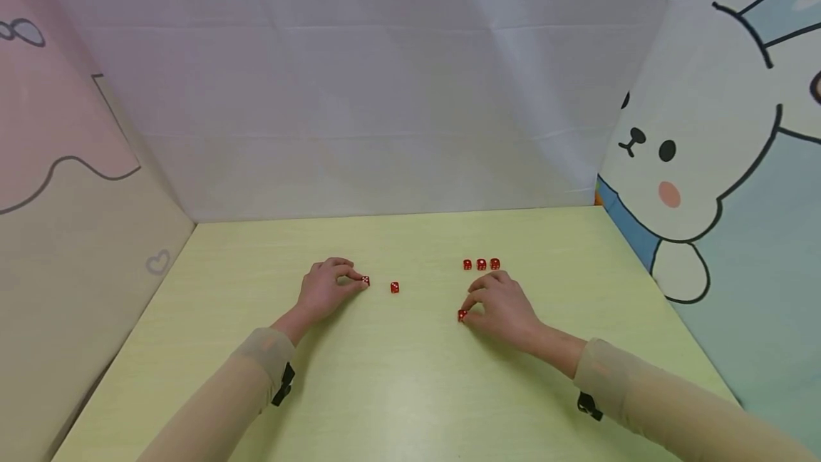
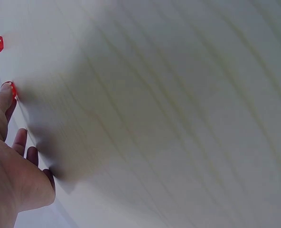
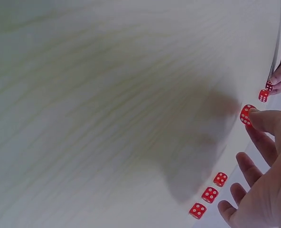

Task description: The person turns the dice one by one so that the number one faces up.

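Note:
My left hand (image 1: 326, 289) pinches a red die (image 1: 365, 281) with white dots between thumb and fingertip, low over the table. Just right of it lies a single loose red die (image 1: 394, 287). Farther right, my right hand (image 1: 502, 311) holds another red die (image 1: 462, 315) between thumb and index finger; its other fingers are spread in the right wrist view. Beyond that hand three dice stand in a short row: a left one (image 1: 467, 264), a middle one (image 1: 481, 264) and a right one (image 1: 495, 263).
The pale yellow wood-grain table (image 1: 398, 391) ends at a white cloth backdrop (image 1: 385, 91). A patterned panel (image 1: 83, 269) borders the left side, and a panel with a cartoon rabbit (image 1: 757, 269) borders the right.

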Tool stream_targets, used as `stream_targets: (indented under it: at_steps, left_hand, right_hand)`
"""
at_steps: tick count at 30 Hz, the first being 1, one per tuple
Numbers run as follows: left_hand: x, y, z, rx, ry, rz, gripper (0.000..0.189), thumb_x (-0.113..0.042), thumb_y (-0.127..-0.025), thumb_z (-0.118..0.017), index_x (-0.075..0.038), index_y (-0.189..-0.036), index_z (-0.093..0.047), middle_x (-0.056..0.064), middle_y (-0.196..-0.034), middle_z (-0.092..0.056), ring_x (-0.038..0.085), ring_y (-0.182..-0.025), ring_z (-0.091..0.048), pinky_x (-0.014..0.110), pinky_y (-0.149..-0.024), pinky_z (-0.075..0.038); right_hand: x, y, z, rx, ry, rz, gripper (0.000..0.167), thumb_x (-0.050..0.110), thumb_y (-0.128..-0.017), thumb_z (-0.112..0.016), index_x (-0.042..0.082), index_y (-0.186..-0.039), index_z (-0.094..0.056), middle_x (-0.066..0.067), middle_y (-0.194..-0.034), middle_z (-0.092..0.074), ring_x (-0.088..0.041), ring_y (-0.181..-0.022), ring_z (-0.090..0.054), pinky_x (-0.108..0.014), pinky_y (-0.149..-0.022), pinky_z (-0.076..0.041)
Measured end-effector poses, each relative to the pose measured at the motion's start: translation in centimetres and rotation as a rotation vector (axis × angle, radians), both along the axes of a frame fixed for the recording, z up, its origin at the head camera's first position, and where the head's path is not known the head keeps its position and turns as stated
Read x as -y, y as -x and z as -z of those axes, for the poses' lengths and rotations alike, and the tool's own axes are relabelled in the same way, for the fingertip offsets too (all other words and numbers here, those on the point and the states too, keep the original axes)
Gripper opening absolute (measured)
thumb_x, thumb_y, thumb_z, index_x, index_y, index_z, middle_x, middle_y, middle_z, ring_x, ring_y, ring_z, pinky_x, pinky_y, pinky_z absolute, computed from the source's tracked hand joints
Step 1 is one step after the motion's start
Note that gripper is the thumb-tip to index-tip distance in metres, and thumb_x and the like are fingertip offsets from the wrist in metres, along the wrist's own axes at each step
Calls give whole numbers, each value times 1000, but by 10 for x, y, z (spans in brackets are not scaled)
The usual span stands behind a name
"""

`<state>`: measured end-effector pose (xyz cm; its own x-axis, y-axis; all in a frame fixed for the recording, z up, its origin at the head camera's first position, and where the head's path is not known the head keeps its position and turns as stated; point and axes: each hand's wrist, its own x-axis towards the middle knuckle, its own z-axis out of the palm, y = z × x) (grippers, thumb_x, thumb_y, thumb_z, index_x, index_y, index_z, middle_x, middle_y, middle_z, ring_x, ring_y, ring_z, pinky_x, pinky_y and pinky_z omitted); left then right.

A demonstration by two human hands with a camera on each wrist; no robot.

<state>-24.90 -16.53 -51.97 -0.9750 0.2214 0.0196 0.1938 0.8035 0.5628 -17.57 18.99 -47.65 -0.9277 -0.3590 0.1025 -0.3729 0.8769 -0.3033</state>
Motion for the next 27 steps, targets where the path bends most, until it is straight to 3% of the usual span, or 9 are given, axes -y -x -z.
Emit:
stream_targets:
  at_steps: [13,21,27]
  left_hand:
    - [-1,-2,-2,10,0,-11,24,-39,-94,-75,-18,-106,-79,9,-142,-58,46,-133,-43,64,-106,-32]
    - [-1,-2,1,4,-5,-11,26,-40,-94,-75,-19,-107,-80,9,-142,-58,45,-132,-44,64,-106,-33]
    - [-2,-3,0,6,-10,-9,25,-39,-94,-75,-18,-107,-80,9,-141,-58,45,-132,-44,64,-106,-33]
  right_hand:
    - [-11,5,0,136,336,104,10,24,-89,-81,19,-98,-82,-4,-119,-69,-39,-128,-45,-58,-109,-33]
    - [-12,6,0,243,549,114,11,20,-91,-79,19,-102,-82,1,-115,-71,-27,-121,-56,-53,-109,-36]
    - [-12,0,0,362,690,220,21,27,-94,-77,16,-112,-79,-3,-127,-66,-28,-128,-52,-52,-109,-38]
